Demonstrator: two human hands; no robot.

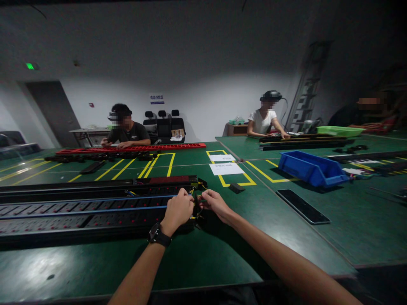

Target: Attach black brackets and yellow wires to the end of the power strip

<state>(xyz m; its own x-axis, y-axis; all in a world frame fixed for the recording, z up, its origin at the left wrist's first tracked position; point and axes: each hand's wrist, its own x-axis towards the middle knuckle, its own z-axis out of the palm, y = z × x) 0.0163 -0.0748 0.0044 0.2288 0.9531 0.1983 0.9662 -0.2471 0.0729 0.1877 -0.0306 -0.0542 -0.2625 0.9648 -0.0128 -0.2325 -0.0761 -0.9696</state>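
Observation:
A long black power strip with blue wires along it lies across the green table, stretching to the left. My left hand, a black watch on its wrist, is closed at the strip's right end. My right hand pinches small wires at that same end, fingers pressed together. The wires are yellow and dark, too small to tell apart. Both hands nearly touch each other.
A second black strip lies behind the first. A blue bin, a flat black panel, white papers and a small black piece lie to the right. Three other people sit at far tables with a red strip and a green tray.

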